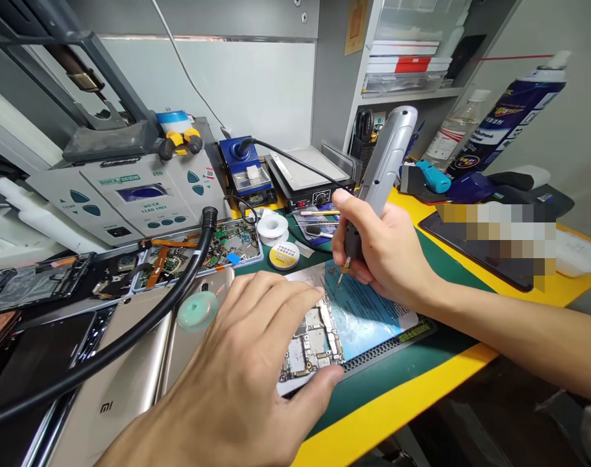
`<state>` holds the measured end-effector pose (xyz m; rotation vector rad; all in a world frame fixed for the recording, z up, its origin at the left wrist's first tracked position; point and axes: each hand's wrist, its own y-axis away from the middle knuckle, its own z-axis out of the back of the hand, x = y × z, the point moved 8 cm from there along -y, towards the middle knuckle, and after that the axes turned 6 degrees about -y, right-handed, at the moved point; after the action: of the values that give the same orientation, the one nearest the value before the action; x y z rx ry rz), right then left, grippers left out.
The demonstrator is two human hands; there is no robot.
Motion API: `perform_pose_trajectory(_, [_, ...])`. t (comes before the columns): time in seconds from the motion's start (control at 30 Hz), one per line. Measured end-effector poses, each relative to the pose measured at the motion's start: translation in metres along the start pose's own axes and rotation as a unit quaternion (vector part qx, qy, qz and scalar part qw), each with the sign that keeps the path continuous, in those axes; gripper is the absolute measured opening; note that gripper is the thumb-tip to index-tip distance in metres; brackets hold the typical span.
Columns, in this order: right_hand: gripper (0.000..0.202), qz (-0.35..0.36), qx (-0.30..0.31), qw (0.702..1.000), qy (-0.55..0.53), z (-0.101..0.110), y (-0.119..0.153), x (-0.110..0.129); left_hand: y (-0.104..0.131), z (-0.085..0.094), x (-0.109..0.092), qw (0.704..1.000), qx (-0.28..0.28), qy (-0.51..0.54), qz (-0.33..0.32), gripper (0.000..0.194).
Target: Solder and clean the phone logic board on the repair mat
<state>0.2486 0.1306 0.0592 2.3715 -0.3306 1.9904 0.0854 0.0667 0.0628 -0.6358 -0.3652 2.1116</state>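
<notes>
A phone circuit board (317, 337) lies on a light sheet beside a blue printed card (366, 318). My left hand (256, 350) is on the board, its thumb at the near edge and its fingers over the far edge, holding it between them. My right hand (383, 250) is closed around a grey pen-shaped tool (390, 152). The tool's thin metal tip points down over the blue card, just right of the board. My left palm and fingers hide the board's left part.
A grey hot-air station (144, 194) and its black hose (178, 285) are at the left, above gold phone backs (110, 363). Behind are a solder spool (272, 228), a round tin (284, 255) and a soldering stand (246, 168). A dark phone (470, 246) lies right.
</notes>
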Motion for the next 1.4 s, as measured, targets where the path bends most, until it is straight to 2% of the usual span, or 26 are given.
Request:
perform_pose_trajectory(0.1, [0.046, -0.001, -0.007, 1.0, -0.01, 0.002, -0.002, -0.001, 0.001, 0.0, -0.002, 1.0, -0.011, 0.015, 0.001, 0.05])
perform_pose_trajectory(0.3, [0.044, -0.016, -0.02, 0.999, -0.029, 0.006, -0.006, -0.004, 0.002, 0.019, -0.011, 0.992, -0.117, 0.017, -0.053, 0.069])
perform_pose_trajectory(0.47, [0.047, -0.015, -0.022, 0.999, -0.031, 0.005, -0.003, -0.003, 0.005, 0.029, -0.011, 0.984, -0.172, -0.002, -0.049, 0.075])
perform_pose_trajectory(0.73, [0.051, 0.002, -0.008, 1.0, -0.009, 0.004, -0.002, -0.002, 0.011, 0.029, -0.011, 0.98, -0.197, -0.004, -0.033, 0.081])
perform_pose_trajectory(0.97, [0.054, 0.025, -0.001, 1.0, 0.006, 0.001, 0.001, 0.004, 0.01, 0.035, -0.013, 0.976, -0.207, -0.045, -0.046, 0.075])
perform_pose_trajectory(1.1, [0.058, 0.044, -0.001, 0.999, 0.026, 0.002, 0.001, 0.008, 0.007, 0.03, -0.012, 0.981, -0.178, -0.058, -0.05, 0.073])
perform_pose_trajectory(1.3, [0.046, 0.12, 0.01, 0.993, 0.001, 0.002, 0.008, 0.021, -0.003, 0.008, 0.003, 0.998, -0.055, -0.027, 0.02, 0.055])
perform_pose_trajectory(1.4, [0.047, 0.17, 0.039, 0.984, 0.046, -0.004, 0.019, 0.028, -0.003, 0.003, 0.007, 0.999, -0.023, -0.011, 0.043, 0.051])
